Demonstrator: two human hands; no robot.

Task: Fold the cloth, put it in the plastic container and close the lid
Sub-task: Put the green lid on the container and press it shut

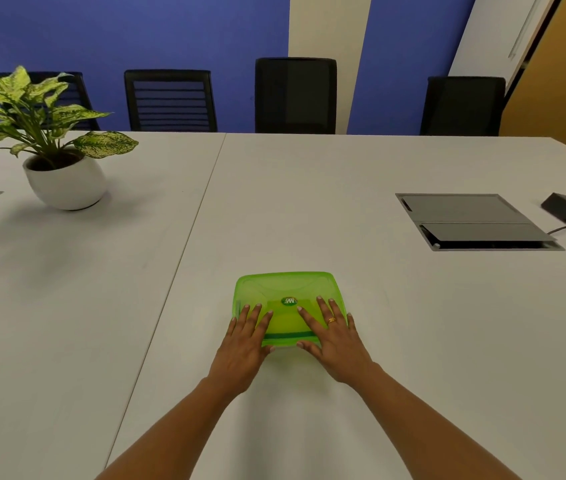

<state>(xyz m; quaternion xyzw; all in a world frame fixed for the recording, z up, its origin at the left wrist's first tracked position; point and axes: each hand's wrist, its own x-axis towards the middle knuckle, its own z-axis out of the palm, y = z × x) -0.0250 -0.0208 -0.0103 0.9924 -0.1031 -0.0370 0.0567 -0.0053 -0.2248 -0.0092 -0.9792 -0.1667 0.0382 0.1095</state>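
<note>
1. green plastic container (285,342) near the front middle of the white surface (309,202) — lid (286,284) on top.
2. left grip (245,344) flat on the lid's left half, fingers straight and spread, thumb at the near edge — clasping nothing.
3. right grip (335,341) likewise on the right half, ring (331,320) on one finger.
4. dark band (286,335) seen through the lid near the front; cannot tell what.
5. potted plant (63,161) far left, grey hatch (471,220) far right.
</note>
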